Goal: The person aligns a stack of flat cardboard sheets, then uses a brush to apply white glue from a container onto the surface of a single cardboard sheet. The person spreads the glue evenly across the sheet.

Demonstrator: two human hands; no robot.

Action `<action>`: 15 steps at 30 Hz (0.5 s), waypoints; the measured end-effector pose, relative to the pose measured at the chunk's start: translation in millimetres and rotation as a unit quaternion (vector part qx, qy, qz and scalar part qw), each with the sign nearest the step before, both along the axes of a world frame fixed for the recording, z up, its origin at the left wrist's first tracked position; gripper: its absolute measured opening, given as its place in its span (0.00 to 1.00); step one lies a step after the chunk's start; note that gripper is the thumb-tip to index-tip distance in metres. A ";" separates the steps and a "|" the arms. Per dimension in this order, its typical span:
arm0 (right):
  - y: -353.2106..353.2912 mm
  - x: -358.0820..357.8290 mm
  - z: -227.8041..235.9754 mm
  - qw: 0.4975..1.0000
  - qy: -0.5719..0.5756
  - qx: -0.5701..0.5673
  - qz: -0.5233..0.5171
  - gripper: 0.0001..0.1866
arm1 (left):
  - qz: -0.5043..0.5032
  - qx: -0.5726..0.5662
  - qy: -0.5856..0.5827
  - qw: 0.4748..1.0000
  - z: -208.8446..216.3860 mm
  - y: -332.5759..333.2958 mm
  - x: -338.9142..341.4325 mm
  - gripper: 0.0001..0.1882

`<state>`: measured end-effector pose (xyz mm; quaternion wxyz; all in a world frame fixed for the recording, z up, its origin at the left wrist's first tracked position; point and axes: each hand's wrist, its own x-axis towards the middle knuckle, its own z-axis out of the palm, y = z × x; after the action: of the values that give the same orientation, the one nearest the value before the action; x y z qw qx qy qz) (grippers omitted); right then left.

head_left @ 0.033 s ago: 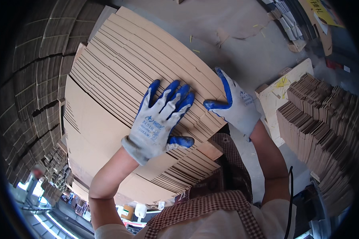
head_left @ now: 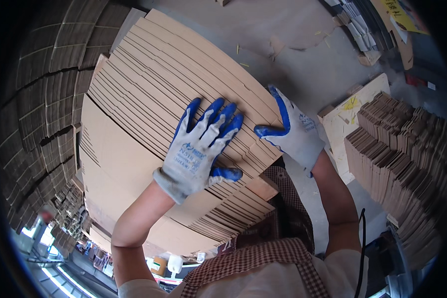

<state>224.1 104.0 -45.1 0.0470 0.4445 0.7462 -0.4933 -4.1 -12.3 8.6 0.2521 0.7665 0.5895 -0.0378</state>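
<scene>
A thick stack of flat brown cardboard sheets [head_left: 149, 84] leans fanned out in front of me. Both my hands wear white gloves with blue coating. My left hand [head_left: 201, 146] lies flat on the stack's face, fingers spread and thumb along the sheet edges. My right hand [head_left: 293, 134] grips the stack's right end, thumb on the front and fingers curled behind the edge. More sheets [head_left: 223, 213] of the same stack fan out below my left wrist.
Tall piles of stacked cardboard [head_left: 39, 99] fill the left side. Another pile of folded cardboard [head_left: 407, 159] stands at the right beside a pale board [head_left: 347, 119]. A grey concrete floor [head_left: 303, 59] with scraps lies beyond. My checked shirt [head_left: 263, 263] is at the bottom.
</scene>
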 end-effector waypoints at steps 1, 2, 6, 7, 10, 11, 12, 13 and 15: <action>-0.3 -1.6 -0.3 1.000 -0.025 -0.010 0.004 0.50 | 0.006 0.003 0.009 1.000 -5.3 -0.5 0.1 0.56; 0.8 -2.4 -0.9 1.000 -0.022 -0.015 0.000 0.51 | 0.007 0.014 0.004 1.000 -9.2 -3.1 -0.6 0.57; 0.6 -0.9 -6.3 0.999 -0.007 -0.032 -0.015 0.51 | 0.009 0.004 -0.021 1.000 -8.1 -3.9 -2.3 0.54; 0.5 -0.1 -7.6 0.999 0.000 -0.032 -0.018 0.51 | 0.013 0.000 -0.025 1.000 -7.2 -4.9 -2.6 0.53; 1.8 2.2 -13.3 1.000 -0.005 -0.027 -0.003 0.51 | 0.021 -0.009 -0.036 0.999 -4.9 -7.3 -3.1 0.52; 1.7 3.0 -14.9 1.000 0.005 -0.027 -0.008 0.50 | 0.021 -0.011 -0.037 0.999 -5.0 -7.7 -2.9 0.52; 1.2 3.9 -16.3 0.999 0.014 -0.028 -0.013 0.50 | 0.021 -0.013 -0.038 0.999 -5.2 -8.1 -2.8 0.52; 1.4 5.1 -17.2 0.999 0.023 -0.027 -0.019 0.50 | 0.018 -0.012 -0.036 0.999 -5.7 -8.7 -3.0 0.52; 2.2 6.1 -17.9 0.999 0.035 -0.030 -0.023 0.50 | 0.009 -0.010 -0.032 0.999 -7.3 -10.6 -3.9 0.52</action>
<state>230.2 106.2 -63.0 0.0229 0.4426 0.7216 -0.5319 -8.1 -22.8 1.4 0.2786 0.7593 0.5879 -0.0163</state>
